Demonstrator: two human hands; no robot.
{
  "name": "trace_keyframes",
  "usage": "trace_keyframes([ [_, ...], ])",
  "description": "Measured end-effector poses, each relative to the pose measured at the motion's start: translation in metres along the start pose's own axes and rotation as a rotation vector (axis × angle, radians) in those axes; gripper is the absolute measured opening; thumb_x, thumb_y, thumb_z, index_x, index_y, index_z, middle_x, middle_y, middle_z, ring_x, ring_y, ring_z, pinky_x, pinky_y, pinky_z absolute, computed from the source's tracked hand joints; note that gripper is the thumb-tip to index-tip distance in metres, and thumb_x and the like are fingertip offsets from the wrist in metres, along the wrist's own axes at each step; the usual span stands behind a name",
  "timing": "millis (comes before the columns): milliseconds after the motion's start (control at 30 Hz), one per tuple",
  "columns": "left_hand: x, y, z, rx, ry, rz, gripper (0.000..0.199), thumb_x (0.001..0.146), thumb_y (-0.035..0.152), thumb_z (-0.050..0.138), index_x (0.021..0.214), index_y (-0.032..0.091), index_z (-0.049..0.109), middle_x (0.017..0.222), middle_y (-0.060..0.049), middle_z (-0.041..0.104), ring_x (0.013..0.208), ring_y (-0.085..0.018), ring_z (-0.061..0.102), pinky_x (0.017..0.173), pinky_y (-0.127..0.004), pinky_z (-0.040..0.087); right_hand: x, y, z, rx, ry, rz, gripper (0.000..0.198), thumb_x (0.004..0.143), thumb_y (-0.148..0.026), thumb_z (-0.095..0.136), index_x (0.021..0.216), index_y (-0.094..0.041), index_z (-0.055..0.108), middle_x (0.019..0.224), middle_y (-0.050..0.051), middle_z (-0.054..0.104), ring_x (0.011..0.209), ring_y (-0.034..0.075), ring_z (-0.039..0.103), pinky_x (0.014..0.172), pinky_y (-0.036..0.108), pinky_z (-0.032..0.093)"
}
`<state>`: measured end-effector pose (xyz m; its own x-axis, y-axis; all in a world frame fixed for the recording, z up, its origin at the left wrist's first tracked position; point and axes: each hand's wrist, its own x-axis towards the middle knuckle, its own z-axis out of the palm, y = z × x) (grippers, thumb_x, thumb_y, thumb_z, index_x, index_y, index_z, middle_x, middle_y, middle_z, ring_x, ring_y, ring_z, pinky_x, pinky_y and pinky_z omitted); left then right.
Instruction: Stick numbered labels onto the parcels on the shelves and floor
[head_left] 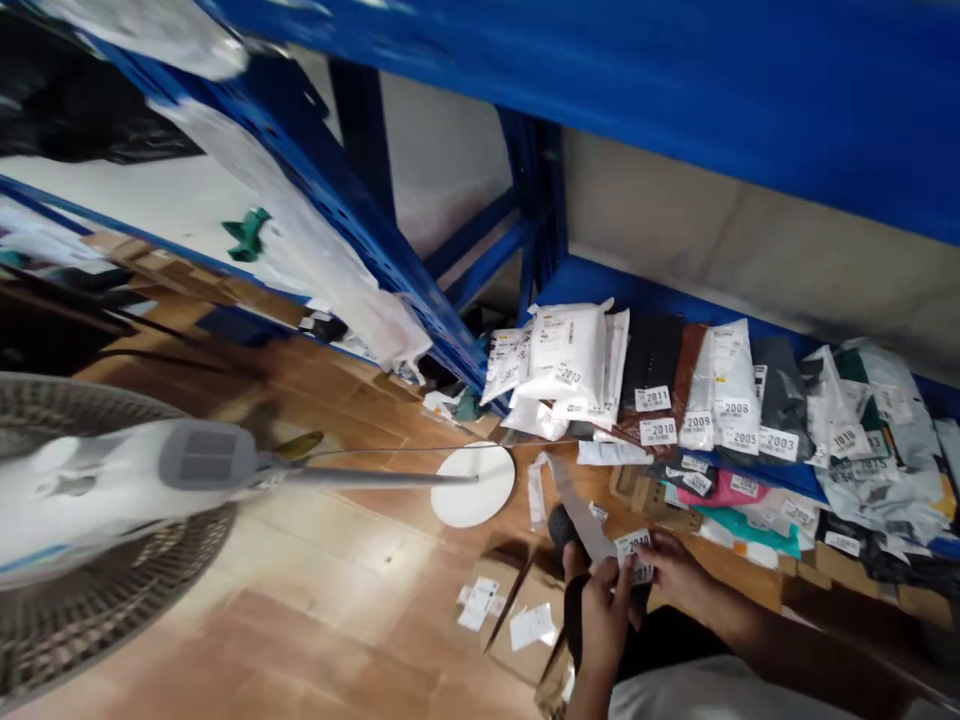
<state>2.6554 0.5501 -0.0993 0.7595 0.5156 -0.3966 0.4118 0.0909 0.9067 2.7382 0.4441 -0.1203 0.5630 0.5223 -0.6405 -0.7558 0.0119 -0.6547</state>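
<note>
Printed white labels [634,546], with 2010 and 2011 readable on them, are held between my two hands. My left hand [604,612] is closed, pinching the labels' left side, where a long pale backing strip [574,495] runs off and curls down towards the floor. On the other side, my right hand [681,568] grips the labels' right edge with bent fingers. Beyond the hands, bagged parcels with numbered labels lie on a low blue shelf, among them a white parcel [562,350] marked 2013 and a black parcel [651,365] bearing labels 2011 and 2010.
A large grey fan [202,460] stands at the left, its pole running to a round white base [474,485]. Blue rack beams [675,90] cross overhead. Cardboard boxes [517,605] sit on the floor near my legs. More bags [739,485] lie below the shelf edge.
</note>
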Motion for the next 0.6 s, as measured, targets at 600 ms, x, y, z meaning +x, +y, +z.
trace_keyframes([
  [600,0.062,0.049,0.079,0.822,-0.359,0.185,0.037,0.085,0.020,0.052,0.121,0.014,0.061,0.127,-0.015,0.064,0.122,-0.027,0.056,0.106,-0.039,0.041,-0.217,-0.132,-0.187,-0.361,0.417,-0.522,0.051,0.059,-0.068,0.072,0.053,-0.021,0.054,0.048,0.001,0.050,0.045,0.014,0.046,0.044,0.027,0.040],
])
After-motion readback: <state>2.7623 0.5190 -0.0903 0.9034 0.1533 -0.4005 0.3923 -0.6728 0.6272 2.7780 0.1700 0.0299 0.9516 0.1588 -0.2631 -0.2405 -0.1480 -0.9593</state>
